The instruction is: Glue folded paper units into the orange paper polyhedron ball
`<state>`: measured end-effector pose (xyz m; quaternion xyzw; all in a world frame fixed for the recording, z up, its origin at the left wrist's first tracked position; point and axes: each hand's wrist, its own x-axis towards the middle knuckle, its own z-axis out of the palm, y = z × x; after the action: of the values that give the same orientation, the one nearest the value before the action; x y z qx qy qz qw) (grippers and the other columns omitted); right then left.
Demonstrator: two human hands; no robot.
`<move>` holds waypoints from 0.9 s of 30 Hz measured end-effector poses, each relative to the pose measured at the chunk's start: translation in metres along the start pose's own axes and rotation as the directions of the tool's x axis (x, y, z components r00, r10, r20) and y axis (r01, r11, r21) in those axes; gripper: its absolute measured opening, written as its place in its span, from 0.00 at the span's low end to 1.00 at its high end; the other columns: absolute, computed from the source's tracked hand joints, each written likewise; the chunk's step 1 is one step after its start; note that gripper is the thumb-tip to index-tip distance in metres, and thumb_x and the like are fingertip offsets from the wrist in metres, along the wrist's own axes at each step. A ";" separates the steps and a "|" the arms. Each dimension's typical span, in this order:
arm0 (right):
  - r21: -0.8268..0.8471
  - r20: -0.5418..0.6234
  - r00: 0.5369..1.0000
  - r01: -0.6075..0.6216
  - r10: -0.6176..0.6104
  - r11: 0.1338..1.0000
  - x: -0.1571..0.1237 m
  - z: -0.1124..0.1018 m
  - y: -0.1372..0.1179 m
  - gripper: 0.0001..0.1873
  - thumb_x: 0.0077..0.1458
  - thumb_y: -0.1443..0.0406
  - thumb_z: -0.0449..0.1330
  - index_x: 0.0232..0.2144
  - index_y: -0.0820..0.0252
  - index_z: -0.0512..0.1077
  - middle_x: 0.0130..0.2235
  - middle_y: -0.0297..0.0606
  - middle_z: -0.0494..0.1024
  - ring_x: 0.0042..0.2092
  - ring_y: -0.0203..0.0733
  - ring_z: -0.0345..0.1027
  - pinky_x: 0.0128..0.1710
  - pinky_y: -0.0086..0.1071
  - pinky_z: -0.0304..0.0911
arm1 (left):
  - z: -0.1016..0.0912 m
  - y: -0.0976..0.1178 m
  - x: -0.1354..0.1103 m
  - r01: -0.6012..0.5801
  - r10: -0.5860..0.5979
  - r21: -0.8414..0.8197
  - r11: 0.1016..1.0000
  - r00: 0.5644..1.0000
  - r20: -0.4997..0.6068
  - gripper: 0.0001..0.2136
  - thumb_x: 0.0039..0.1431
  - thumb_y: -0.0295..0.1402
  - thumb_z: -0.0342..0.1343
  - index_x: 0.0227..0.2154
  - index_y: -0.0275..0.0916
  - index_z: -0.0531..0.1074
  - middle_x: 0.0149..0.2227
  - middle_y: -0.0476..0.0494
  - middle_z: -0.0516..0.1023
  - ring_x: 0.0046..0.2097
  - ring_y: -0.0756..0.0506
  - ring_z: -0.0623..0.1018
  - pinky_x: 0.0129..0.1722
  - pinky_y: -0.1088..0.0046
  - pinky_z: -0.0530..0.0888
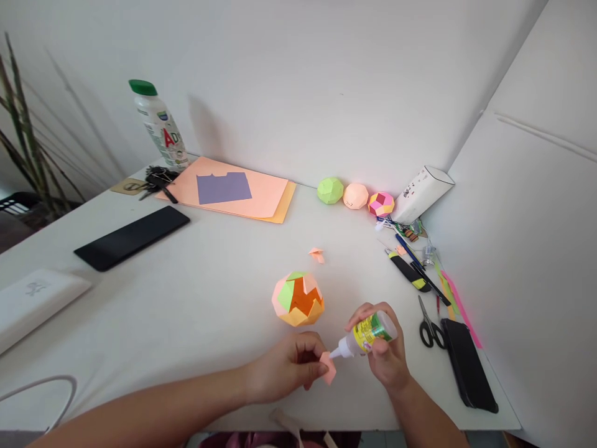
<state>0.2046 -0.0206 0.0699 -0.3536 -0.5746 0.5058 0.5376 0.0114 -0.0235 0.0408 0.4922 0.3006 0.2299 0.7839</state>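
Left hand (284, 368) grips pink paper (329, 368), right hand (388, 358) a bottle (370, 334), with the paper ball (283, 298) just beyond.

Head view: close over near edge of white table (186, 311), facing forward and down toward wall (289, 81).

Left hand (286, 368) is pinching a small peach paper piece (329, 369), right hand (390, 366) is holding a squeeze bottle (367, 333) tilted, nozzle pointing down at the piece's upper edge. Open multicolored paper ball (282, 300) is sitting on the white table (200, 317) just beyond left hand. Three closed balls (330, 190) are lining the wall (373, 93); scissors (429, 323) and black phone (469, 367) are lying at right.
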 end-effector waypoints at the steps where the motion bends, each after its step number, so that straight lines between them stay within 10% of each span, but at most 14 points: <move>1: 0.002 0.005 1.000 0.000 0.000 1.000 0.000 0.000 0.000 0.20 0.52 0.46 0.62 0.35 0.54 0.69 0.30 0.37 0.76 0.32 0.41 0.65 0.29 0.31 0.59 | 0.000 0.000 0.000 0.003 -0.003 0.007 1.000 1.000 -0.003 0.23 0.49 0.53 0.61 0.26 0.33 0.72 0.31 0.48 0.72 0.26 0.55 0.67 0.26 0.77 0.66; 27: 0.031 0.092 0.996 0.017 -0.020 0.999 -0.006 -0.004 -0.001 0.20 0.48 0.48 0.65 0.37 0.52 0.69 0.30 0.36 0.76 0.31 0.42 0.70 0.28 0.31 0.62 | -0.001 -0.001 -0.002 0.030 -0.031 0.041 0.999 0.999 0.022 0.22 0.51 0.53 0.59 0.26 0.35 0.71 0.31 0.48 0.72 0.28 0.53 0.66 0.28 0.76 0.64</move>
<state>0.2091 -0.0253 0.0690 -0.3165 -0.5943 0.5250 0.5206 0.0094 -0.0247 0.0405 0.5059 0.3037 0.2059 0.7806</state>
